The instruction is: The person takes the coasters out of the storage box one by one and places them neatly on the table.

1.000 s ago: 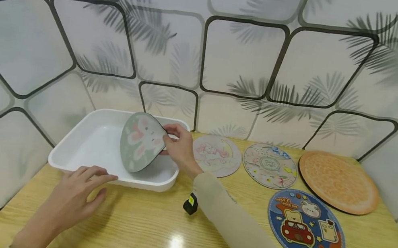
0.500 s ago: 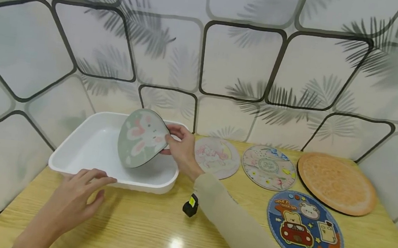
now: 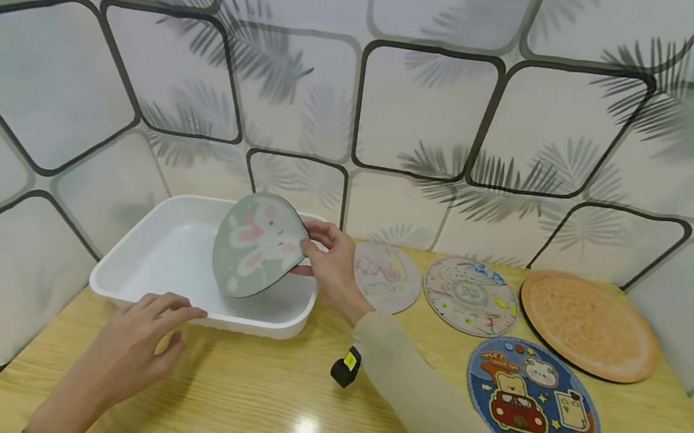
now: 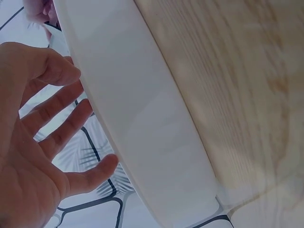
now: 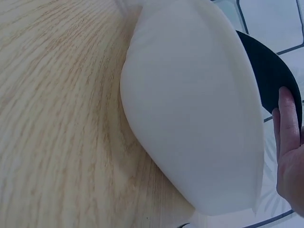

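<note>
My right hand [image 3: 334, 264] pinches the right edge of a round green mat with a white and pink bunny print [image 3: 260, 246]. The mat bends and tilts over the white plastic basin [image 3: 158, 257], its lower part inside the walls. From the right wrist view, the mat's dark underside [image 5: 268, 66] shows beyond the basin's outer wall [image 5: 190, 99]. My left hand [image 3: 133, 342] rests at the basin's front rim with loosely spread fingers. In the left wrist view, the fingertips [image 4: 110, 161] lie along that rim and the thumb stands apart.
To the right on the wooden table [image 3: 251, 404] lie several round mats: a pale pink one [image 3: 388, 277], a floral one [image 3: 472, 297], an orange bread-like one [image 3: 589, 327] and a blue cartoon one [image 3: 533, 405]. A patterned cloth wall [image 3: 421, 111] rises behind the basin.
The bunny mat rises slightly and turns a little in my right hand. My left hand stays at the basin's rim. The head view shifts slightly.
</note>
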The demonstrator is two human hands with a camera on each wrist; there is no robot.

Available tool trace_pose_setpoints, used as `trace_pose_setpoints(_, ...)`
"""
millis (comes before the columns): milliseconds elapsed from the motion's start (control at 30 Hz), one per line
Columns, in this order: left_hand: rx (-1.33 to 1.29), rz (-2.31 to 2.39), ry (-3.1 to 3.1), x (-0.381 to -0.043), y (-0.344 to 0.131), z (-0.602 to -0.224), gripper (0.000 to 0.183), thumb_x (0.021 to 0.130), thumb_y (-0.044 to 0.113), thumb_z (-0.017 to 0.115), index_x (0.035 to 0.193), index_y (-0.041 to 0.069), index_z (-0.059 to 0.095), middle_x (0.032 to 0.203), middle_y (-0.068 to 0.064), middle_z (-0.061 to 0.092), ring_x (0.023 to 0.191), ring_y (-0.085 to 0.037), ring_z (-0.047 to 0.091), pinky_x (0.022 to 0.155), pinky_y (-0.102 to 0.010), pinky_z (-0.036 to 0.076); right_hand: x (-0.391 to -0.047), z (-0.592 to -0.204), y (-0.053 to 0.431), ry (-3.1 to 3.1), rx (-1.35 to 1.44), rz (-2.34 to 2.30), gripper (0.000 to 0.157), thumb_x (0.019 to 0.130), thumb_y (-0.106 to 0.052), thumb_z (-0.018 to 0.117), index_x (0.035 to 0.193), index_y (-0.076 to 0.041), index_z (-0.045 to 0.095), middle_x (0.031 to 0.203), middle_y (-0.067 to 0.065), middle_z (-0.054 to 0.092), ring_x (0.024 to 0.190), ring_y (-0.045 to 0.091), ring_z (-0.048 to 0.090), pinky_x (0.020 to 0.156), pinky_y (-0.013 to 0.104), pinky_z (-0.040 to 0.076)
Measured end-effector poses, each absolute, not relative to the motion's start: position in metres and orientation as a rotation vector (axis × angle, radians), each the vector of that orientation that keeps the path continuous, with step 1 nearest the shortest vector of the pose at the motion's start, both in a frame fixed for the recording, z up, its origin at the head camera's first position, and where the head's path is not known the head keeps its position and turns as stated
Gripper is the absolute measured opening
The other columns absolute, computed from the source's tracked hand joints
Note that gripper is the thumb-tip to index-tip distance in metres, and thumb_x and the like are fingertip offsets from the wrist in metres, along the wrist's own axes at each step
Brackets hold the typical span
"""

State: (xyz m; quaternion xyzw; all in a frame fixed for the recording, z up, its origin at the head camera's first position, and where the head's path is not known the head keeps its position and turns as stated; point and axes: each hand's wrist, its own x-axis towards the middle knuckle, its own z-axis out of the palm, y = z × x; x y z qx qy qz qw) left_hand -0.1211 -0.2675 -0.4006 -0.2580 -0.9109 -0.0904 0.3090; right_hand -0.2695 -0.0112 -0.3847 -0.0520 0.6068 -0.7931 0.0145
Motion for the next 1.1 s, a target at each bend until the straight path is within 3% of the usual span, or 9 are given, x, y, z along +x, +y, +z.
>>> trace_pose_setpoints(733,-0.656,-0.257,-2.464,-0.123,-0.263,-0.396,0.038,0.068,0.001,0.076,0.102,0.02,0.074,0.099,0.001,0.069,0.086,-0.026,0.066,0.065,-0.048,0.051,-0.251,-0.359,0.023,1.807,-0.196,-2.524,0.032,0.095,0.009,0.06,0.125,-0.001,0.063,0.114,0.011,0.068,0.074,0.013,0.07,0.055,0.03,0.06)
trace_pose_setpoints(1100,-0.657,-0.266,-2.472,-0.122,-0.264,-0.395,0.038,0.068,0.001,0.077,0.101,0.02,0.074,0.099,0.001,0.069,0.084,-0.026,0.066,0.064,-0.046,0.051,-0.24,-0.349,0.044,1.824,-0.225,-2.496,0.032,0.097,0.006,0.06,0.128,-0.003,0.062,0.12,0.011,0.068,0.077,0.014,0.071,0.057,0.03,0.061)
